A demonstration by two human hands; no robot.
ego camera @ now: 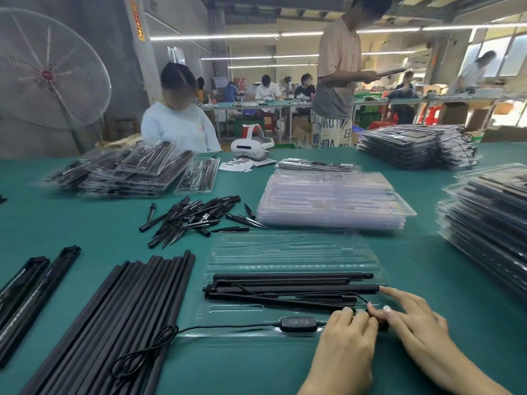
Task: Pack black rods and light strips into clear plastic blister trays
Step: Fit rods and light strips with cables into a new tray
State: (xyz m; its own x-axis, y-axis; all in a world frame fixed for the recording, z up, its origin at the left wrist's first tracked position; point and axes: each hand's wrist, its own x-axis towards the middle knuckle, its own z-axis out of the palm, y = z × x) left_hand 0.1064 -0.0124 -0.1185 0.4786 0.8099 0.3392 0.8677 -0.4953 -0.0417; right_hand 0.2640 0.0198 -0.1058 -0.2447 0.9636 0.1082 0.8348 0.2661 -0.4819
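Note:
An open clear blister tray [288, 249] lies flat on the green table in front of me. Black light strips [291, 287] lie in its near half, side by side. Their thin black cable runs to an inline controller [298, 324] at the tray's near edge and coils off to the left. My left hand [346, 334] pinches the cable end by the tray's near right corner. My right hand [410, 317] pinches the same spot with thumb and middle finger, while its forefinger touches the right end of a strip.
A row of long black rods [119, 315] lies to the left, with a heap of black spikes [196, 218] behind. Empty trays [333, 203] are stacked beyond my tray, packed trays [490, 223] at right and far left. Other workers stand across the table.

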